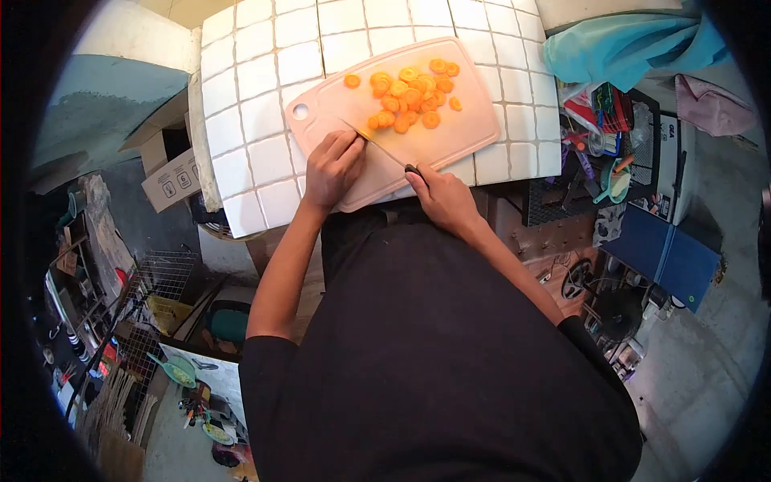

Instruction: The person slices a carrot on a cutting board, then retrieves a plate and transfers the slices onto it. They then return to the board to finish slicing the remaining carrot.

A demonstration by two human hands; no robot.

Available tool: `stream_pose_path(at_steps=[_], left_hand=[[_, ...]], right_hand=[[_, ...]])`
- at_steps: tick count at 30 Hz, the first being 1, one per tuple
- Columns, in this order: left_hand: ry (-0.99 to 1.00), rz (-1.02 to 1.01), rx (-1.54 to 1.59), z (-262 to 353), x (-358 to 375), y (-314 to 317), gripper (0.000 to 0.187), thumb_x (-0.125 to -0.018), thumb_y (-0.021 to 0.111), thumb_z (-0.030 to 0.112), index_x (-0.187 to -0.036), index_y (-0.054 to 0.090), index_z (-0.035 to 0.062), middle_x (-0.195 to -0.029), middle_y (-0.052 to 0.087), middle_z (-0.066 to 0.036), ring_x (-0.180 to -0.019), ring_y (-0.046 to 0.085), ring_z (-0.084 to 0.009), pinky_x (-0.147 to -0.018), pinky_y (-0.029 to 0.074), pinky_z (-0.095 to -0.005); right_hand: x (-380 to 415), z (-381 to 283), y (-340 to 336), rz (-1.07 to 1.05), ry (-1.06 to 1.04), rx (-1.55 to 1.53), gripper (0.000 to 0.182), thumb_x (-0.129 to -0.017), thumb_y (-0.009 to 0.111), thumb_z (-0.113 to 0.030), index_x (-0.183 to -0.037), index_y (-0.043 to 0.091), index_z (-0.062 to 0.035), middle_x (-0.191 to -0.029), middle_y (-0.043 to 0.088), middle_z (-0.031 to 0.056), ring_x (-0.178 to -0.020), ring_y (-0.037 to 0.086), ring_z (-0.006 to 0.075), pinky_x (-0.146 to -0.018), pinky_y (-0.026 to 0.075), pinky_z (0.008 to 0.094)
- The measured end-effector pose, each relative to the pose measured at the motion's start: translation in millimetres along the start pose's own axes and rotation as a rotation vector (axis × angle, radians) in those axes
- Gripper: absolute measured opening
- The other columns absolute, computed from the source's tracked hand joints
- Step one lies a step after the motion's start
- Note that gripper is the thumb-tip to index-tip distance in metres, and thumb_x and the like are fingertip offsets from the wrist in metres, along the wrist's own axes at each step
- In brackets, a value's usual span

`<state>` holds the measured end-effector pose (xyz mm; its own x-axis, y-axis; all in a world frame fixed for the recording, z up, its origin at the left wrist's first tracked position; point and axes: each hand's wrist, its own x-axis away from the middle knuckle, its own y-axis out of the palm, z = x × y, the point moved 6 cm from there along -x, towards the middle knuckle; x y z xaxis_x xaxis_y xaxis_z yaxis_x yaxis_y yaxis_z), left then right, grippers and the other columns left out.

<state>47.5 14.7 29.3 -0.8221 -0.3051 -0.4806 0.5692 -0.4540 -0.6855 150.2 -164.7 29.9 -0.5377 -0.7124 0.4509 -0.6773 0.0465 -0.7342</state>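
Gripping a knife (pixel 391 153) beside carrot slices (pixel 411 95)

Your right hand (pixel 446 199) is closed round the knife's black handle at the near edge of the pink cutting board (pixel 475 120). The blade runs diagonally up and left across the board, passing between your left hand and the cut carrot.

Your left hand (pixel 334 170) is over the board's left part, fingers curled, tips close to the blade — whether they pinch anything cannot be told from this angle.

Carrot position: round orange slices, heaped and overlapping on the upper middle of the board. One round sits apart at the left; a few lie loose along the right side of the heap.

The board lies slightly askew on the white-tiled countertop (pixel 257 120), its round hole at the upper left. To the right of the counter you have a teal cloth (pixel 634 52) and a green strainer (pixel 617 186) — both well apart from your hands.
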Motion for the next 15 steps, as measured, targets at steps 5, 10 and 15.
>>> stream_pose_path(at_steps=[5, 10, 15], left_hand=[[0.011, 0.039, 0.0, 1, -1, -1, 0.017, -0.083, 0.079, 0.0, -0.099, 0.073, -0.0008, -0.098, 0.071, -0.011, -0.089, 0.069, -0.0294, -0.078, 0.058, -0.038], [0.004, 0.049, 0.007, 1, 0, 0, 0.017, -0.082, 0.077, 0.0, -0.098, 0.071, -0.0007, -0.098, 0.07, -0.011, -0.091, 0.069, -0.0288, -0.079, 0.058, -0.0381], [0.036, 0.048, -0.019, 1, 0, -1, 0.018, -0.079, 0.076, -0.001, -0.096, 0.069, -0.0004, -0.098, 0.068, -0.011, -0.091, 0.068, -0.0283, -0.079, 0.057, -0.0382]], right_hand=[[-4, -2, 0, 0.029, 0.013, 0.033, 0.041, -0.107, 0.048, -0.044, -0.099, 0.059, -0.0051, -0.077, 0.067, 0.028, -0.077, 0.066, 0.0509, -0.069, 0.049, 0.0617], [8, 15, 9, 0.04, 0.067, -0.079, 0.041, -0.107, 0.049, -0.044, -0.098, 0.06, -0.0051, -0.076, 0.067, 0.0275, -0.077, 0.066, 0.0503, -0.069, 0.049, 0.0608], [10, 10, 8, 0.067, -0.003, -0.12, 0.042, -0.106, 0.05, -0.045, -0.099, 0.06, -0.0057, -0.075, 0.067, 0.0273, -0.076, 0.066, 0.05, -0.067, 0.049, 0.0604]])
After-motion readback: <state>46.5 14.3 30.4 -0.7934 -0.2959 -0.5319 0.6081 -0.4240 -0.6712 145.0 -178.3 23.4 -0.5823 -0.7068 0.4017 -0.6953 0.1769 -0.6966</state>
